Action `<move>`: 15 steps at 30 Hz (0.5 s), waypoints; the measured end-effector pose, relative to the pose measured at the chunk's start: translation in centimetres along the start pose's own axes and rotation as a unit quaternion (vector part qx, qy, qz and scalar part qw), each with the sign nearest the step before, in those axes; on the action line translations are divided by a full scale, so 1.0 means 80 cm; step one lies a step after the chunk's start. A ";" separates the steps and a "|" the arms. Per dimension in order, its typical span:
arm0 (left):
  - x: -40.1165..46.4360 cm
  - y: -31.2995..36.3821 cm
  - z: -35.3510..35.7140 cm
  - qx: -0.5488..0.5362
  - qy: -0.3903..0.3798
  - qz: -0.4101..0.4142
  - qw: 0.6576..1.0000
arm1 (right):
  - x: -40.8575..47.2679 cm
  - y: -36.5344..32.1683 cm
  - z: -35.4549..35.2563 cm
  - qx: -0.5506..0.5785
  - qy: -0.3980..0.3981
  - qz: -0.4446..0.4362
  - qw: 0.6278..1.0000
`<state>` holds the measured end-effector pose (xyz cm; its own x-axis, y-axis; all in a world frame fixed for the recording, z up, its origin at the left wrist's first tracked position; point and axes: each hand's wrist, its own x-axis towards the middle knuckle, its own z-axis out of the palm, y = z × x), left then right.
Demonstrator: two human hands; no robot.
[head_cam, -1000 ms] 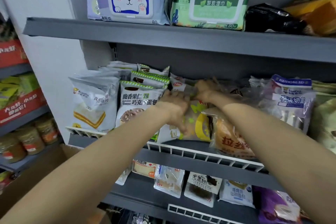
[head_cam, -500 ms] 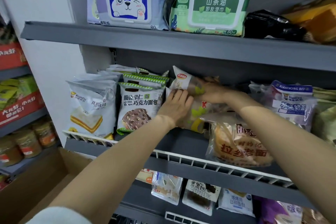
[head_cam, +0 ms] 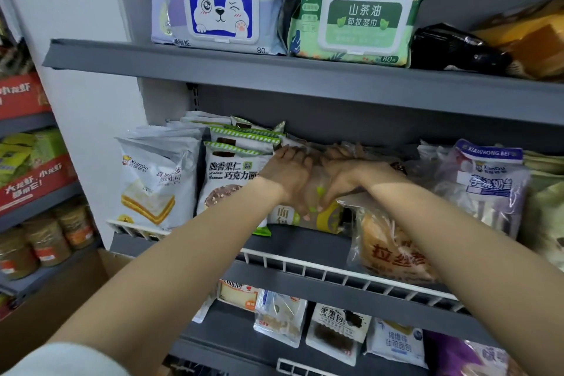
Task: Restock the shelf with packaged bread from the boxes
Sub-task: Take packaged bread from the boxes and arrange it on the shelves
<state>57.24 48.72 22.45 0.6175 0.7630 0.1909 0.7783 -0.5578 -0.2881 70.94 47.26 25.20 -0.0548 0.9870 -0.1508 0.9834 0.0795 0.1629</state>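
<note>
Both hands' fingertips (head_cam: 308, 207) blur against the yellow-green bread pack (head_cam: 308, 218).

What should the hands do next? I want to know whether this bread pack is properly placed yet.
Probably press the clear bread pack back and upright, then let go. Both the left hand and right hand lie on it, between the chocolate bread packs and the tilted orange loaf bag.

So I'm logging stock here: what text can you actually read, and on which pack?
"山茶油 卸妆湿巾", "80": green wipes pack
"80": blue dog wipes pack
"XianDu": white toast bag
"脆香果仁 巧克力面": chocolate bread bag
"XIANHONG BEI": purple bread bag
"拉丝": orange bread bag
Lower-shelf packs and the bag under both hands: too blurred.
</note>
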 end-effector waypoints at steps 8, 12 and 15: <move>-0.027 -0.016 -0.009 -0.048 -0.023 0.034 0.998 | -0.021 -0.014 0.007 0.025 0.048 -0.004 0.999; -0.055 -0.037 -0.019 -0.250 0.022 -0.024 0.968 | -0.033 -0.039 0.009 0.051 0.058 0.000 0.997; -0.080 -0.070 -0.021 -0.337 0.053 -0.071 0.937 | -0.035 -0.045 0.010 0.064 0.048 0.016 0.997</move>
<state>49.11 46.39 24.44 0.4822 0.8283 0.2854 0.7263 -0.5601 0.3983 67.67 44.14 24.24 -0.0326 0.9981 -0.0526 0.9986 0.0347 0.0387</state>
